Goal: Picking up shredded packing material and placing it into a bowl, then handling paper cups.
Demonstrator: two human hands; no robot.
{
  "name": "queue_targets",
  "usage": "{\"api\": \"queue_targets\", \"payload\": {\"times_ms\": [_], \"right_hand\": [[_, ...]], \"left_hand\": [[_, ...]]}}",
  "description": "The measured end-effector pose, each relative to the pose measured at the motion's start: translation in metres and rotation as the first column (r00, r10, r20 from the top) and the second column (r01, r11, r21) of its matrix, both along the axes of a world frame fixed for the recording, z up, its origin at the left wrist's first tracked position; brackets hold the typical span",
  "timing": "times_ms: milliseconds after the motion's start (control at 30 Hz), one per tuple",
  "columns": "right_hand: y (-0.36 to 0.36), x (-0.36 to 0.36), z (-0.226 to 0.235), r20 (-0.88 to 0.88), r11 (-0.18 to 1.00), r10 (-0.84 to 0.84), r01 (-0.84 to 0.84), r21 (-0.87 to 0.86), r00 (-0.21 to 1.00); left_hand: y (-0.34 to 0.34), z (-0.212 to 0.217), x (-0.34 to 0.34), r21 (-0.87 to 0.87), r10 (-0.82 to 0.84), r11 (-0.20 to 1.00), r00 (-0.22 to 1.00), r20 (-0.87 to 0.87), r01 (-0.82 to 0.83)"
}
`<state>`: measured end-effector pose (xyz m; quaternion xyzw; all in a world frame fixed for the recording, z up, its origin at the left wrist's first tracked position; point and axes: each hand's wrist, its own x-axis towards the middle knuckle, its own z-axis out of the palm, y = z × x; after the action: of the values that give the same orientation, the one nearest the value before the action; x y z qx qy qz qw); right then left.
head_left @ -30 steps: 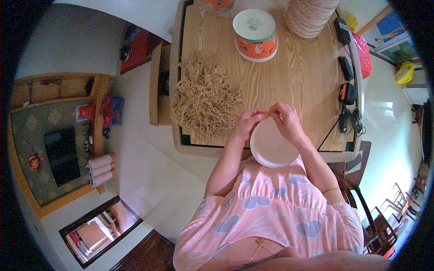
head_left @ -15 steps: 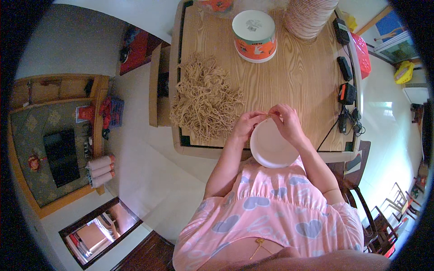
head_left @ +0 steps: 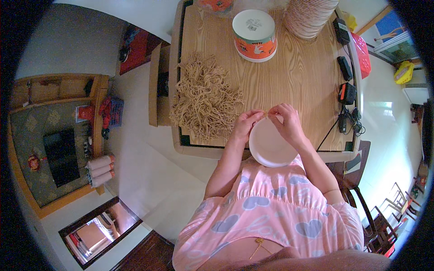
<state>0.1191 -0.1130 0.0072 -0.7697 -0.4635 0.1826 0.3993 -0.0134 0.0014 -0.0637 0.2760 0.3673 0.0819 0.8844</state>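
A shallow white round lid with a raised rim [head_left: 272, 143] rests against my front at the near table edge. At its far rim my left hand [head_left: 246, 125] is closed, thumb and fingers pinched by what looks like a bit of tan cord. Close beside it, my right hand [head_left: 285, 123] pinches at the same spot, its palm over the lid's right side. The bit between the fingertips is small and partly hidden. To the left lies a loose heap of tan cords [head_left: 205, 101].
Farther back stands an orange and green round paper tub [head_left: 255, 38]. Behind it to the right is a tall stack of pale round pieces [head_left: 309, 18]. Black adapters and cables [head_left: 347, 95] line the table's right edge. A cardboard box [head_left: 159, 86] adjoins the left edge.
Both hands stay at the lid's far rim, with the fingertips slightly shifted. The lid has moved a little to the left and away from me.
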Motion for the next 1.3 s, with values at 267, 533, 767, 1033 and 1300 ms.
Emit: {"api": "queue_targets", "payload": {"times_ms": [267, 533, 767, 1033, 1300], "right_hand": [[0.004, 0.000, -0.002, 0.007, 0.999, -0.001, 0.001, -0.044, 1.000], [0.004, 0.000, -0.007, -0.052, 0.998, 0.006, -0.009, -0.061, 0.999], [0.005, 0.002, -0.011, -0.084, 1.000, 0.007, -0.006, 0.007, 0.996], [0.003, 0.000, 0.000, -0.033, 0.992, 0.042, -0.045, -0.118, 0.999], [0.008, -0.003, -0.006, 0.048, 0.989, 0.078, -0.071, -0.131, 0.996]], "left_hand": [[-0.005, 0.005, 0.001, 0.009, 0.035, 0.999, 0.999, 0.040, -0.035], [-0.003, 0.010, 0.001, 0.014, -0.025, 1.000, 0.998, 0.065, 0.024], [-0.004, 0.006, 0.001, 0.025, -0.037, 0.999, 0.999, 0.034, 0.036], [-0.004, 0.017, -0.001, 0.243, 0.015, 0.970, 0.999, 0.031, -0.022], [-0.003, 0.031, 0.005, 0.985, 0.056, 0.164, 0.996, -0.070, 0.060]]}}
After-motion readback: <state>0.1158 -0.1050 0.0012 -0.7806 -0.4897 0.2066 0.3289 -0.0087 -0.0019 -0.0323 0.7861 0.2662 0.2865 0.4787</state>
